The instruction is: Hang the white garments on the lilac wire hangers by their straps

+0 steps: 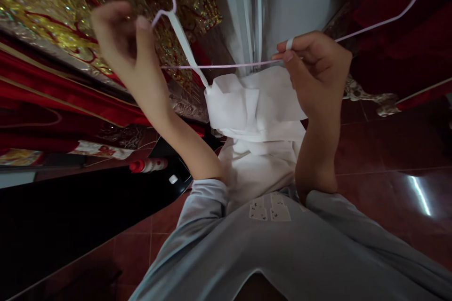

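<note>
A lilac wire clothes hanger [233, 65] spans the space in front of me, its hook up at the top left. My right hand [318, 68] pinches the hanger's lower bar; a white band circles one of its fingers. A white strap [187, 47] loops over the hanger's notch near the hook and runs down to a white garment [261, 103], which hangs in front of my body. My left hand [130, 47], blurred, is beside the hanger's left end, thumb and curled fingers apart. It hides that end, and no object shows between its fingers.
Red garments with gold sequins [38, 4] hang close on the left, and dark red cloth [391, 4] hangs on the right. A black tabletop [88, 207] at lower left bears a red-capped bottle [148, 165] and a small white object [173, 179]. Red tiles [374, 197] cover the floor.
</note>
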`<state>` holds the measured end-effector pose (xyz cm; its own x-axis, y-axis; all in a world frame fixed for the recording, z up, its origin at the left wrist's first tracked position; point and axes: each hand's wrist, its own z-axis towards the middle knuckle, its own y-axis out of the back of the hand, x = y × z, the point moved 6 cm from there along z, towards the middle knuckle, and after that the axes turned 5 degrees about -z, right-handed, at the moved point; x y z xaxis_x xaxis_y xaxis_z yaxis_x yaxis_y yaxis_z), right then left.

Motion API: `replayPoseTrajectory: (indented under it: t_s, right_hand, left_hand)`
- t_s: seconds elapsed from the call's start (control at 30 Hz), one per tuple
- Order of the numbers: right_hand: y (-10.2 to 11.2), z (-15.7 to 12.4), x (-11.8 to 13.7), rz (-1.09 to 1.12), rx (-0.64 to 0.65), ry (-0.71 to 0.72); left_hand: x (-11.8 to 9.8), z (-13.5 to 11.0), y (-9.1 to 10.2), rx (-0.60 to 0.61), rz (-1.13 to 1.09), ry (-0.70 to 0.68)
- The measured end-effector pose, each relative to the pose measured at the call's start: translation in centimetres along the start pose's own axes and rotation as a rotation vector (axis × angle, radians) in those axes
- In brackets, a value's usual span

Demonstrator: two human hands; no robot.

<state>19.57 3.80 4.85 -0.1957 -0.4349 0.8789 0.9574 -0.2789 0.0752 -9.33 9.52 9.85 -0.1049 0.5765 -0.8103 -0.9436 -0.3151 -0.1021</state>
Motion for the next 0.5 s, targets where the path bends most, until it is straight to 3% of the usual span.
replayPoseTrajectory:
  t_s: [0.1, 0.2, 0.37, 0.5]
  right_hand:
    - [0.0, 0.0, -0.2, 0.031, -0.028, -0.003]
    - [0.1, 0.0, -0.2, 0.034, -0.039, 0.012]
    - [-0.1, -0.4, 0.3, -0.095, -0.066, 0.044]
    - [-0.8, -0.6, 0.2, -0.085, -0.118, 0.091]
  left_hand:
    - [4.5, -3.2, 0.7, -0.238, -0.264, 0.295]
    - [6.3, -6.5, -1.7, -0.183, -0.317, 0.406]
    - [4.7, -9.3, -6.1, -0.089, -0.414, 0.409]
    - [3.3, -9.2, -6.9, -0.133, -0.416, 0.372]
